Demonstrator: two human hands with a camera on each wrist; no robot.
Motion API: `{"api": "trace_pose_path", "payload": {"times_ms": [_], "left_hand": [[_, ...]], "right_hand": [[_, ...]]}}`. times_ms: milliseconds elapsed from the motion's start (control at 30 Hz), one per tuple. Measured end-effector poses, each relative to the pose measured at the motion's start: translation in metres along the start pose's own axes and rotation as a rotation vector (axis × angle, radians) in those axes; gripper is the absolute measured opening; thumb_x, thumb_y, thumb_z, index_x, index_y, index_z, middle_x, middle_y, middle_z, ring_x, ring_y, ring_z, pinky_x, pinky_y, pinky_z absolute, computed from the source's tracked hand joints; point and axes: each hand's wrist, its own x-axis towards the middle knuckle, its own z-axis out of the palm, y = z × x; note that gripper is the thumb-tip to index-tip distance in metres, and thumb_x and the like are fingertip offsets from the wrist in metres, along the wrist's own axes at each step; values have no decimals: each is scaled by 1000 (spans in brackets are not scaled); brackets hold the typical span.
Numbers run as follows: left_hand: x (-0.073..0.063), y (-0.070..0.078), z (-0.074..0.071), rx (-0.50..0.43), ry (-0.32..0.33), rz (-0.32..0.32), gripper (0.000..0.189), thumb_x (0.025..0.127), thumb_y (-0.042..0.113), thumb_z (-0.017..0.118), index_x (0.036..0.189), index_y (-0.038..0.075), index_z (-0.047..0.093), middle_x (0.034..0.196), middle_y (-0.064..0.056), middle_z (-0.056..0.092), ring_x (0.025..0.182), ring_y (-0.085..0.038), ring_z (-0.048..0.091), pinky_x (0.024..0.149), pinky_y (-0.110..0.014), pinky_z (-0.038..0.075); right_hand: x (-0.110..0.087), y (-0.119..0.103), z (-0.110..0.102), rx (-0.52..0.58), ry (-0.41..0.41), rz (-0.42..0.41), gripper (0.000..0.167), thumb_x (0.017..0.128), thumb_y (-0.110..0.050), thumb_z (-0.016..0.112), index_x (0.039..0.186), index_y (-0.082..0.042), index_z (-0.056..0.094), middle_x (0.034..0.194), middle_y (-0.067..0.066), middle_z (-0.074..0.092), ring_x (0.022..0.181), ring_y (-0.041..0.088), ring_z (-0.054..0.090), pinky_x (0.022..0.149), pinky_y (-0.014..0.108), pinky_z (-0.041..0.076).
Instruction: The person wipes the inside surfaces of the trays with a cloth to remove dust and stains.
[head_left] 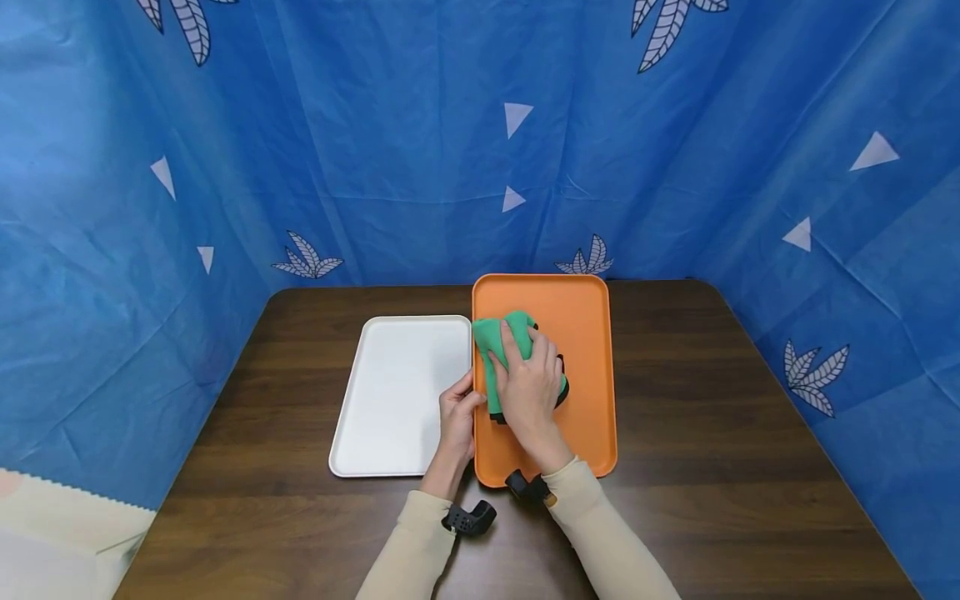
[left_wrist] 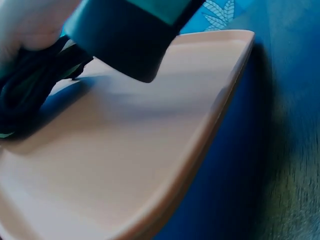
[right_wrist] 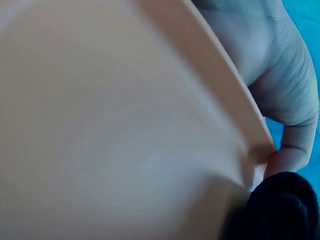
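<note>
1. 2 trays: white tray [head_left: 408, 396] left, just beside orange tray [head_left: 585, 392].
2. Left hand [head_left: 456, 423] pinches the orange tray's left rim.
3. Cloth [head_left: 490, 335] lies on the orange tray's left part, under the right hand [head_left: 529, 383], fingers spread.
4. Wiping seems in hand; next stroke likely calls for flat pressure rightward, rim held steady.

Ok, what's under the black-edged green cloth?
The orange tray, its floor visible beside the black-edged green cloth. The patch directly beneath is covered, so anything there can't be seen.
</note>
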Motion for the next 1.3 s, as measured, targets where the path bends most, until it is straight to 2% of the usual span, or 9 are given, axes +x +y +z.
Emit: {"api": "trace_pose_path", "payload": {"times_ms": [267, 467, 767, 900, 1100, 1300], "left_hand": [[0, 0, -1, -1, -8, 5, 58, 78, -11, 48, 136, -5, 53, 122, -14, 66, 95, -11, 67, 76, -22, 56], [1, 0, 0, -9, -7, 2, 59, 77, -11, 48, 136, -6, 52, 126, -17, 62, 95, -12, 65, 76, -23, 55], [2, 1, 0, 4, 47, -6, 61, 75, -10, 48, 136, -6, 52, 137, -23, 55, 105, -13, 63, 82, -23, 53], [2, 2, -1, 11, 51, -22, 62, 75, -10, 48, 137, -5, 51, 140, -23, 53, 113, -15, 61, 86, -23, 52], [3, 3, -2, 16, 55, -32, 63, 74, -11, 49, 137, -5, 51, 141, -22, 52, 117, -16, 59, 88, -22, 51], [3, 3, -2, 8, 50, -32, 63, 75, -10, 49, 137, -5, 50, 141, -21, 52, 119, -18, 58, 89, -22, 51]], "right_hand": [[-1, 6, 1, -15, 21, -23, 48, 86, -31, 74, 131, -19, 63, 117, 23, 59, 97, 37, 57, 71, 46, 46], [-3, 16, 1, -12, 18, 2, 46, 88, -31, 72, 131, -19, 63, 118, 24, 59, 99, 38, 57, 73, 48, 47], [-6, 40, -5, -20, 62, 105, 45, 88, -30, 72, 130, -15, 65, 118, 26, 58, 105, 40, 56, 72, 49, 45], [-7, 52, -9, -24, 47, 176, 45, 90, -30, 69, 132, -14, 63, 120, 27, 56, 107, 41, 54, 74, 52, 45], [-8, 66, -14, -8, 28, 285, 44, 92, -31, 68, 132, -15, 63, 121, 28, 54, 107, 42, 51, 81, 54, 44], [-8, 71, -17, -3, 21, 316, 45, 92, -31, 68, 133, -14, 62, 121, 28, 55, 107, 41, 50, 82, 54, 42]]}}
